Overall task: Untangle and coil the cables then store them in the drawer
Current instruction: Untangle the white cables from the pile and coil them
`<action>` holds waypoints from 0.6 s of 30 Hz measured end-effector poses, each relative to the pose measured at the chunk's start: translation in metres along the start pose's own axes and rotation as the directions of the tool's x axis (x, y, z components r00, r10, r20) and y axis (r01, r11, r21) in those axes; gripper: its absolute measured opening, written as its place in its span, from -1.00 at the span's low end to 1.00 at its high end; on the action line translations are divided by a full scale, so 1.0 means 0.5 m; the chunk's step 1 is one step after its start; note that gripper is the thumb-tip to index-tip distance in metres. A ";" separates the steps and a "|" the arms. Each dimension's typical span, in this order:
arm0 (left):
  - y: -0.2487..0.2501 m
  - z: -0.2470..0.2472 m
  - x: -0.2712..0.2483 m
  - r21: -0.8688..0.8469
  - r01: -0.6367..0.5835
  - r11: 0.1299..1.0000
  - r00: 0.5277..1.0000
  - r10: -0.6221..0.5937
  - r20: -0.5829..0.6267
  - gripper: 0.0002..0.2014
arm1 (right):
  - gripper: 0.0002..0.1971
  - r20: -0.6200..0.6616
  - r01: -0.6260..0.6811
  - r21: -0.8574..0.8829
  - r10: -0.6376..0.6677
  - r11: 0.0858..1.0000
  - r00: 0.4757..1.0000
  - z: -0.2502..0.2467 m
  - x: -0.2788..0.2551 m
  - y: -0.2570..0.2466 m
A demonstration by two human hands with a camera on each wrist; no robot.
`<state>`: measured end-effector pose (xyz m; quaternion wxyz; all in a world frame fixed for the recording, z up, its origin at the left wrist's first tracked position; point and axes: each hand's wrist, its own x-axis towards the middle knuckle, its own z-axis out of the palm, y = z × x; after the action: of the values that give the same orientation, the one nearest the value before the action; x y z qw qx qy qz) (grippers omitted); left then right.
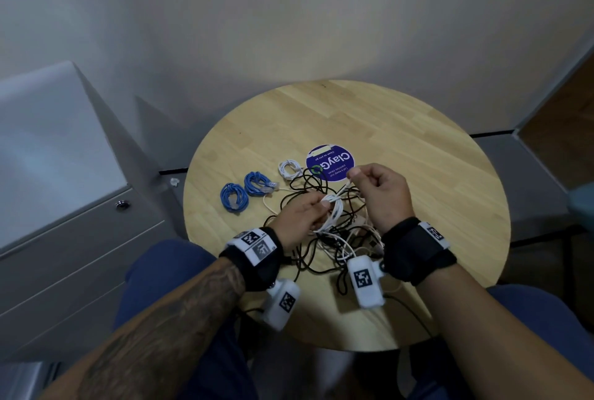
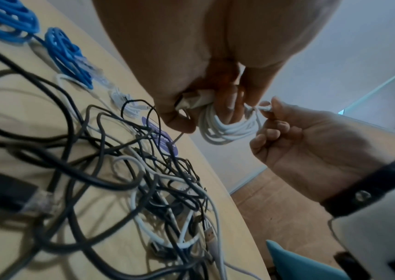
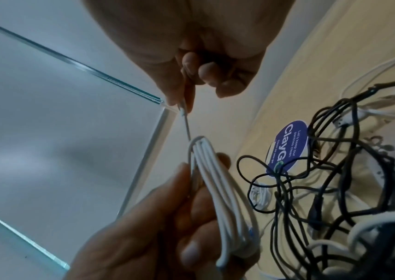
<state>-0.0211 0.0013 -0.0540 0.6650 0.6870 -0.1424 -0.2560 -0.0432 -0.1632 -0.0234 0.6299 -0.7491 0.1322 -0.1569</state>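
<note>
Head view: a grey drawer cabinet (image 1: pixel 80 239) is seen shut beside the round wooden counter (image 1: pixel 418 149). A smooth white cable coil (image 1: pixel 332 210) is gripped by the left hand (image 1: pixel 299 216) above the messy cable pile (image 1: pixel 334 239). Its loose end is pinched by the right hand (image 1: pixel 379 194). Two blue coils (image 1: pixel 246 190) are laid near a round purple sticker (image 1: pixel 331 163).

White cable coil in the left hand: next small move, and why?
Probably wrap the loose end around the bundle to lock it. The left hand holds the white cable coil gathered into several loops, and the right hand pinches its short remaining tail just above the top of the loops. Little slack seems left to coil. The tangled pile still waits on the table.
</note>
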 end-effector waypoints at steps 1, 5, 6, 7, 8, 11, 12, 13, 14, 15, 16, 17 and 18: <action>0.000 -0.003 0.000 0.003 -0.017 1.000 1.000 0.017 0.000 -0.83 | -0.82 0.008 0.010 -0.008 -0.010 1.000 1.000 -0.001 -0.001 0.000; 0.000 -0.011 -0.007 -0.027 -0.040 0.999 0.995 0.037 -0.089 -0.83 | -0.83 0.048 -0.011 0.013 0.010 1.000 0.999 0.000 -0.005 0.006; -0.003 -0.013 -0.008 -0.041 -0.034 0.999 0.993 0.029 -0.112 -0.82 | -0.84 0.063 -0.006 -0.001 0.006 1.000 0.998 0.002 -0.008 0.011; -0.007 -0.016 -0.008 -0.058 -0.023 0.998 0.992 0.016 -0.125 -0.80 | -0.87 0.075 0.000 -0.024 0.001 1.000 0.997 0.002 -0.011 0.019; -0.007 -0.018 -0.011 -0.071 -0.013 0.997 0.992 0.004 -0.129 -0.79 | -0.92 0.085 0.011 -0.054 -0.006 0.998 0.996 0.002 -0.015 0.026; -0.002 -0.021 -0.017 -0.144 0.012 0.989 0.996 -0.024 -0.082 -0.76 | -0.85 0.133 0.041 -0.080 -0.030 0.996 0.991 0.007 -0.026 0.042; 0.002 -0.020 -0.019 -0.167 0.021 0.986 0.997 -0.034 -0.072 -0.76 | -0.82 0.144 0.043 -0.078 -0.031 0.996 0.989 0.012 -0.031 0.043; 0.001 -0.020 -0.017 -0.191 0.025 0.981 0.996 -0.041 -0.081 -0.77 | -0.81 0.155 0.050 -0.077 -0.038 0.996 0.987 0.018 -0.035 0.044; 0.000 -0.021 -0.016 -0.195 0.024 0.980 0.993 -0.046 -0.106 -0.77 | -0.79 0.160 0.051 -0.085 -0.036 0.995 0.986 0.026 -0.041 0.045; -0.003 -0.023 -0.014 -0.206 0.020 0.978 0.989 -0.048 -0.136 -0.77 | -0.77 0.163 0.050 -0.082 -0.036 0.995 0.986 0.034 -0.047 0.045; -0.005 -0.026 -0.012 -0.205 0.014 0.979 0.985 -0.049 -0.166 -0.77 | -0.75 0.164 0.033 -0.067 -0.022 0.997 0.986 0.040 -0.054 0.045; -0.009 -0.029 -0.011 -0.207 0.007 0.978 0.980 -0.048 -0.192 -0.77 | -0.75 0.159 0.003 -0.029 0.001 1.000 0.987 0.046 -0.060 0.044; -0.010 -0.030 -0.011 -0.197 0.002 0.980 0.975 -0.045 -0.217 -0.78 | -0.76 0.155 -0.038 0.027 0.034 0.999 0.987 0.051 -0.067 0.040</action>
<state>-0.0184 0.0172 -0.0585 0.7378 0.6442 -0.0337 -0.1987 -0.0639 -0.1304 -0.0494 0.6521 -0.7470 0.0941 -0.0888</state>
